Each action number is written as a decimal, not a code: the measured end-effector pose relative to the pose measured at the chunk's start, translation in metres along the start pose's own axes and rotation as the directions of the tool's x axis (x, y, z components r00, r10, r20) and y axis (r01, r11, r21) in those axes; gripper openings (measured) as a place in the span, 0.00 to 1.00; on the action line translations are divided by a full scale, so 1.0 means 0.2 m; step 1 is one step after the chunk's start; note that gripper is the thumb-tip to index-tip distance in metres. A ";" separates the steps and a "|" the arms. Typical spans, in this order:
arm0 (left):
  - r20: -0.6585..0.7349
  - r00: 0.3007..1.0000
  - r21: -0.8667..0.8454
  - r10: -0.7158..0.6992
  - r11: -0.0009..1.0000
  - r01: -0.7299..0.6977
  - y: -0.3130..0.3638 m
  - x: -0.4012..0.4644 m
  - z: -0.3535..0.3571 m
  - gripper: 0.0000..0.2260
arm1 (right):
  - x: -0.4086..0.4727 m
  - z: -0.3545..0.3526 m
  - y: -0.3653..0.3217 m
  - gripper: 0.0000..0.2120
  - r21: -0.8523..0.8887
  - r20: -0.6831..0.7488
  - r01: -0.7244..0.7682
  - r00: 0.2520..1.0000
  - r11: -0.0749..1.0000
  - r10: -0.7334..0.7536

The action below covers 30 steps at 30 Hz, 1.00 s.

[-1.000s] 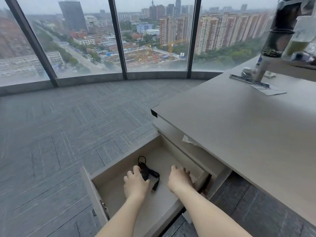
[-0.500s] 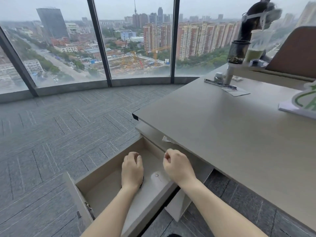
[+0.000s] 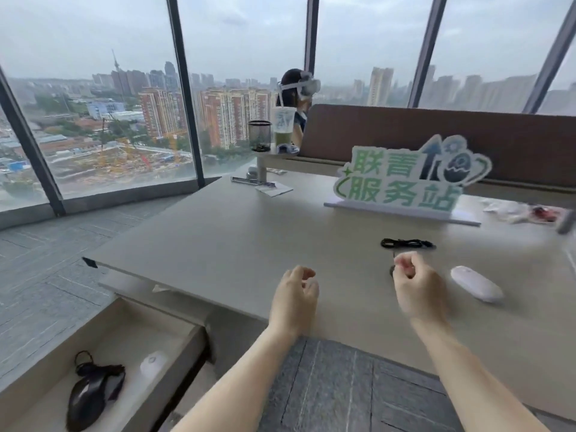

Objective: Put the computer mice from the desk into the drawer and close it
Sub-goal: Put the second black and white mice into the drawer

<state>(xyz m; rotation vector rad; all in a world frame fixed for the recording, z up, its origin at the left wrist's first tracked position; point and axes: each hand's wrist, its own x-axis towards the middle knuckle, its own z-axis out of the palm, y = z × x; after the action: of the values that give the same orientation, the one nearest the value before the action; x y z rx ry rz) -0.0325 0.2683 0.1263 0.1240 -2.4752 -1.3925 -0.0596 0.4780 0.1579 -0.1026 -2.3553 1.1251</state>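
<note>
The open drawer (image 3: pixel 187 341) sits at the lower left and holds a black wired mouse (image 3: pixel 90 397) and a white mouse (image 3: pixel 153 364). On the desk (image 3: pixel 249 238), a white mouse (image 3: pixel 477 283) lies to the right of my right hand (image 3: pixel 416 286). A black mouse (image 3: pixel 392 271) is mostly hidden behind that hand, and its bundled black cable (image 3: pixel 406 244) lies just beyond. My left hand (image 3: pixel 294 296) hovers over the desk's front edge. Both hands are empty, with loosely curled fingers.
A green and white standing sign (image 3: pixel 402 179) is at the back of the desk, before a brown partition (image 3: pixel 467 132). A mesh pen cup (image 3: pixel 259 135) and a drink cup (image 3: pixel 283 126) stand on a raised shelf. A person with a headset sits behind it. Wrappers (image 3: pixel 523 210) lie far right.
Both hands left the drawer and rose over the desktop; the two mice stay in the drawer. The view swung up and right to the desk's mice.
</note>
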 end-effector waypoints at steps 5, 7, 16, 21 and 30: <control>0.251 0.967 0.049 0.031 0.998 -0.045 0.29 0.01 0.47 0.21 | 0.22 -0.27 0.52 0.17 -0.286 -0.117 -0.135 0.988 0.949 0.105; 0.288 0.957 0.063 0.034 0.996 -0.055 0.39 0.01 0.63 0.26 | 0.28 -0.31 0.66 0.24 -0.379 -0.016 -0.190 0.980 0.906 0.200; 0.185 0.982 0.370 0.046 0.922 -0.113 0.53 0.08 0.94 0.12 | 0.42 -0.33 0.76 0.30 -0.440 0.196 -0.137 0.950 0.887 0.244; 0.059 0.998 0.462 -0.013 0.887 -0.016 0.43 0.15 0.84 0.16 | 0.37 -0.33 0.67 0.25 -0.308 0.162 -0.179 0.958 0.934 0.237; -0.210 0.973 0.047 0.091 0.995 -0.083 0.33 0.07 0.22 0.20 | 0.14 -0.26 0.15 0.19 0.072 0.080 -0.056 0.995 0.996 0.050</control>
<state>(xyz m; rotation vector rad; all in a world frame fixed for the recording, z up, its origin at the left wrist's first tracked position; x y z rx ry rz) -0.0544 0.3367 0.1645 0.1615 -2.3034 -1.2289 -0.0637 0.5425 0.1737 -0.0973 -2.3890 1.2620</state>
